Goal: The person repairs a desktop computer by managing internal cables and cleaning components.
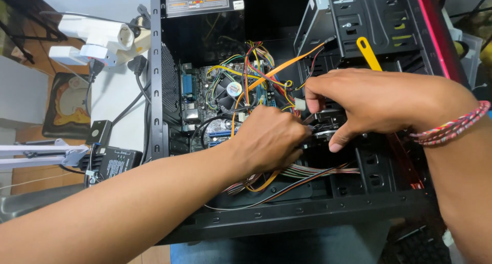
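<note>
Both hands are deep inside an open black PC case (287, 213) lying on its side, working on a dark drive (328, 123) sitting at the mouth of the drive cage (379, 18). Everything below is relative to that cage. The drive's long axis runs roughly left-right in the head view, one end pointing into the cage, the other toward the motherboard (215, 97). It looks flat, black and metallic, mostly covered by fingers, so can't tell much more.

The left hand (269, 141) is curled shut at the drive's motherboard-side end, pinching something there; can't tell if it's a plug or the drive edge. The right hand (369, 102) is clamped over the drive from the cage side, thumb under, fingers on top. The two hands nearly touch.

Room is tight: cage walls right behind, the case's bottom rail just below, and a mess of coloured wires (256, 64) plus an orange flat cable (287, 64) crowding the motherboard side. A yellow-handled tool (369, 53) leans on the cage just above the right hand.
</note>
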